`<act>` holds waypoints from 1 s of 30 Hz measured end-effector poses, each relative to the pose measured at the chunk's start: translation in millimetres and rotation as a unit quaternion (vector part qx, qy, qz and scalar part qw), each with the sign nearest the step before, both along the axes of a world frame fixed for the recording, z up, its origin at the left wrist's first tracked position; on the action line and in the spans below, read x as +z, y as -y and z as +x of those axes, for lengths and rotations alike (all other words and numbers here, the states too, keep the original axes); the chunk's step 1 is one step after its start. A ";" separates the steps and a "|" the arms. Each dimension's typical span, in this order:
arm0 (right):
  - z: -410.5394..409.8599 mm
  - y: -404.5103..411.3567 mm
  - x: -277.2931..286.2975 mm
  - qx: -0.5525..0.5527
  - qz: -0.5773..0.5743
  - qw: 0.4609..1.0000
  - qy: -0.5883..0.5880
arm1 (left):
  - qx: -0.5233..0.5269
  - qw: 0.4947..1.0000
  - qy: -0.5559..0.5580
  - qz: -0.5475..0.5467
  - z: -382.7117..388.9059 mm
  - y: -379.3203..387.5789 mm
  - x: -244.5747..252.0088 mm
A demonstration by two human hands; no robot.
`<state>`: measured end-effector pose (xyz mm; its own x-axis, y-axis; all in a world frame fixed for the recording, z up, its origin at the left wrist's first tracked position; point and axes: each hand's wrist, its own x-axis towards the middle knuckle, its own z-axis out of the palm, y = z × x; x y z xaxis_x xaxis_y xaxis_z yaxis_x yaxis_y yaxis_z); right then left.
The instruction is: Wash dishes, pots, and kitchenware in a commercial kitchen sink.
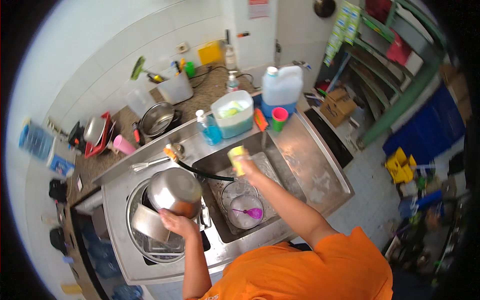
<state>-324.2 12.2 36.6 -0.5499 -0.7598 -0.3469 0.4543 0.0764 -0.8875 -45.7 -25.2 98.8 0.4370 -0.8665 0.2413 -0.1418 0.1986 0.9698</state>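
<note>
My left hand (pixel 179 224) is at the lower edge of a metal bowl (pixel 175 191), which is tilted bottom-up over the left side of the steel sink unit. Beside that hand a metal pot (pixel 151 222) lies tilted in a large round basin (pixel 131 240). My right hand (pixel 248 169), a little blurred, grips a yellow sponge (pixel 236 159) above the sink basin (pixel 221 225). Below it, in the sink, a round dish (pixel 244 222) holds a purple spoon (pixel 255 213). A black hose (pixel 206 174) reaches from the tap (pixel 174 150) over the sink.
Behind the sink stand a pump bottle (pixel 209 129), a tub of soapy liquid (pixel 234 127), an orange scrubber (pixel 260 120), a pink and green cup (pixel 279 122) and a large jug (pixel 282 90). A whisk (pixel 150 163) lies near the tap. Pots and containers line the counter behind.
</note>
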 end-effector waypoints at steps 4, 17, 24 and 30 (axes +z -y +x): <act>32.4 -2.4 21.5 0.023 -0.016 0.936 -0.351 | -0.262 0.962 0.069 0.036 -49.3 -53.2 -36.0; 57.9 -105.7 -11.8 -0.258 0.133 0.914 -0.284 | -0.356 0.826 -0.280 0.335 -100.4 -67.3 -44.2; 64.3 -97.9 38.2 0.004 -0.002 0.842 -0.539 | -0.510 0.838 -0.145 0.127 -94.2 -72.7 -89.7; 71.0 -157.4 9.4 -0.201 -0.058 0.809 -0.550 | -0.428 0.744 -0.354 0.370 -85.1 -43.0 -73.9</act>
